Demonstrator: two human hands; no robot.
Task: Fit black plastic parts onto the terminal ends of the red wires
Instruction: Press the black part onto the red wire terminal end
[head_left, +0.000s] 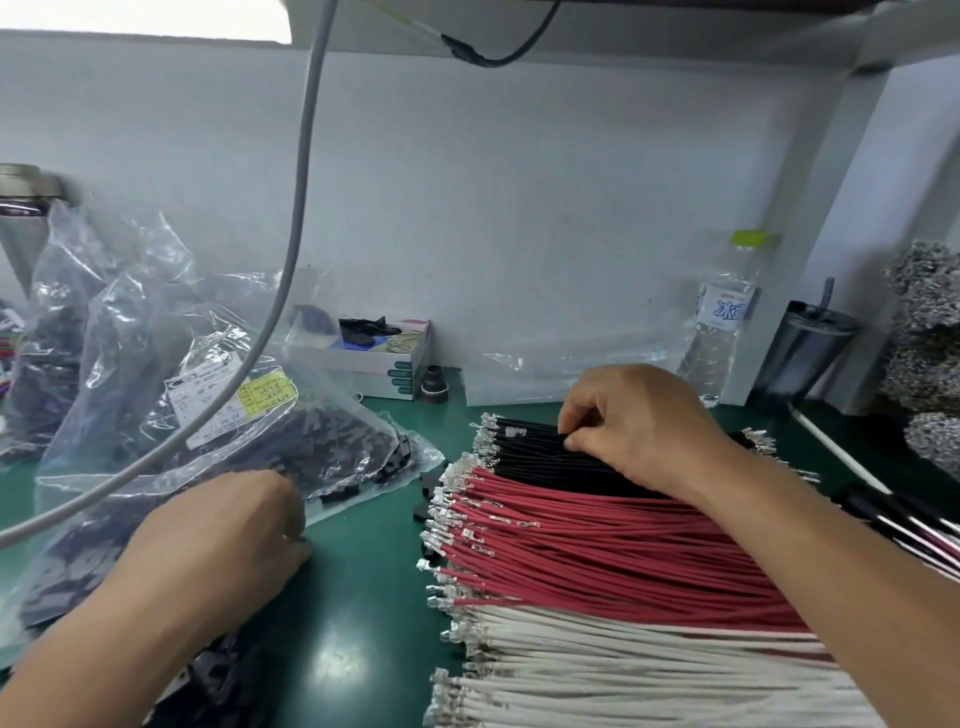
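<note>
A thick bundle of red wires (597, 545) lies on the green mat, its metal terminal ends (441, 525) pointing left. Black wires (535, 457) lie behind the red ones and white wires (597, 670) in front. My right hand (634, 421) rests on the black wires, fingertips pinched on one of them. My left hand (228, 530) sits curled at the mouth of a clear bag of black plastic parts (291, 452); what its fingers hold is hidden. A few loose black parts (423, 512) lie by the terminals.
More clear bags (78, 322) stand at the left. A grey cable (291, 270) hangs across the left side. At the back are a small box (384, 358), a water bottle (719, 322), a dark cup (800, 348) and grey metal clumps (924, 338) at right.
</note>
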